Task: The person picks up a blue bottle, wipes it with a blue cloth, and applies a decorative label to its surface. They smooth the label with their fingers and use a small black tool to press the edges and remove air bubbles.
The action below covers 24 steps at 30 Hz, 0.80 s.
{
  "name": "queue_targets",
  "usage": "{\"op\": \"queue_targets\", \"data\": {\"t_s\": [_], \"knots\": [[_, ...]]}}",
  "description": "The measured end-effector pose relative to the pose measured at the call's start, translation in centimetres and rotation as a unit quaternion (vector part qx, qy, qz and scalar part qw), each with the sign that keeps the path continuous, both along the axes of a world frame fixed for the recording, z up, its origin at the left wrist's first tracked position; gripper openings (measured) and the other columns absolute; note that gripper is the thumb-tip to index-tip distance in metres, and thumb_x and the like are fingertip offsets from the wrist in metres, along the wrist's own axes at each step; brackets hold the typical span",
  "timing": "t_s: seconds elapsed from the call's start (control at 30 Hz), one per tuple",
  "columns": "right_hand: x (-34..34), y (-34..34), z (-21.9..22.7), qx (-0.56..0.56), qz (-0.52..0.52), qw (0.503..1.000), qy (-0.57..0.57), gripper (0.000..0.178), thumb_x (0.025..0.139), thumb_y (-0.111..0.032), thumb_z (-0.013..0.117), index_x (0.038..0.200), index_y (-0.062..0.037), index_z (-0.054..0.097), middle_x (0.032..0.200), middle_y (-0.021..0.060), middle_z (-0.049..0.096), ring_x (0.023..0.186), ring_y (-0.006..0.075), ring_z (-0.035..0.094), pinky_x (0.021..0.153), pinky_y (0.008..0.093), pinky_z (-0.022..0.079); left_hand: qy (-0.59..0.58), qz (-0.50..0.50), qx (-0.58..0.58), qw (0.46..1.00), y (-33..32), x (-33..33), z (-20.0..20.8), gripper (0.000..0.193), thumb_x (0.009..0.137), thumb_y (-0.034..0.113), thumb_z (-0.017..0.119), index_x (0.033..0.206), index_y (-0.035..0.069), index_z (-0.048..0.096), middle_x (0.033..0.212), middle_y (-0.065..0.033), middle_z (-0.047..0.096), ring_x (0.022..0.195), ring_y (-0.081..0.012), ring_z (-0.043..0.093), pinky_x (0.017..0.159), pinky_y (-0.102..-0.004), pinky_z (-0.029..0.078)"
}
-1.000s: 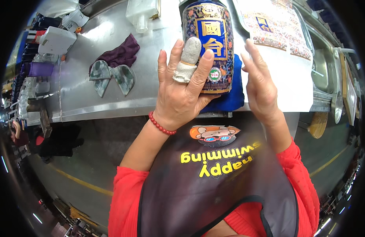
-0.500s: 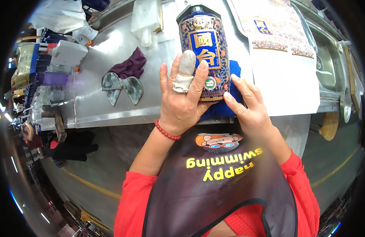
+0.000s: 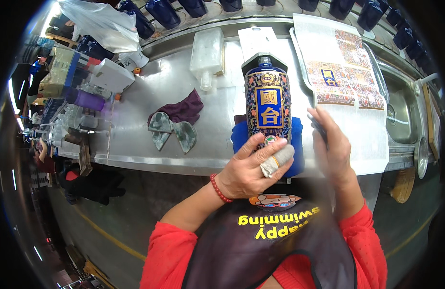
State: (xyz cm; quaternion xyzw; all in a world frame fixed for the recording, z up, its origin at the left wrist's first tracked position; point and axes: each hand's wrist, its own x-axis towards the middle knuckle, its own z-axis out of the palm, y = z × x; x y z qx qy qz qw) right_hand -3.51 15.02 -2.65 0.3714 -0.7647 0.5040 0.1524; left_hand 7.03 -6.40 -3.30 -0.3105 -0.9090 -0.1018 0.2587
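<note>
A dark blue bottle (image 3: 269,107) with a patterned, gilded wrap lies with its neck pointing away from me, propped at the neck by a dark angular stand (image 3: 249,61). Under its lower part is a blue cloth (image 3: 297,139). My left hand (image 3: 249,168), one finger in a grey cover, grips the bottle's base; its thumb is hidden. To the right, apart from the bottle, my right hand (image 3: 335,144) holds a thin dark flat piece (image 3: 318,126) along its fingers, too blurred to identify.
Printed label sheets (image 3: 345,86) lie on a tray at right, before a sink (image 3: 400,113). To the left are a purple cloth (image 3: 186,108), green-grey curved pieces (image 3: 184,136) and a clear bottle (image 3: 206,53). Several blue bottles (image 3: 162,13) line the back.
My right hand has left the bottle and moved right, now with the dark piece. My left hand has shifted to the bottle's base. The whole view has shifted, showing more of the back.
</note>
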Motion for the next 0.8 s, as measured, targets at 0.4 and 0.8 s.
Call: {"op": "queue_targets", "data": {"t_s": [0.4, 0.8], "knots": [[-7.1, -3.6, 3.1, 0.05, -0.082, 0.988, -0.123, 0.017, 0.099, -0.014, 0.064, 0.109, -0.0003, 0.065, 0.092, 0.0143, 0.07, 0.083, 0.0196, 0.069, 0.076, 0.033, 0.054, -0.099, 0.139, 0.151, 0.974, -0.4, -0.5, 0.8, 0.086, 0.085, 0.051, 0.073, 0.149, -0.001, 0.047, 0.15, -0.0274, 0.049, 0.143, -0.0471, 0.042, 0.122, -0.0597, 0.017], [-4.9, -2.8, 0.1, -0.11, -0.011, 0.954, -0.278, 0.019, 0.096, -0.012, 0.069, 0.111, -0.0004, 0.066, 0.099, 0.0042, 0.067, 0.092, 0.0094, 0.06, 0.082, 0.0252, 0.05, -0.095, 0.119, 0.091, 0.984, -4.8, -6.9, 2.4, 0.085, 0.098, 0.074, 0.035, 0.148, 0.009, 0.055, 0.139, -0.0142, 0.065, 0.145, -0.0389, 0.044, 0.125, -0.0559, 0.007]]}}
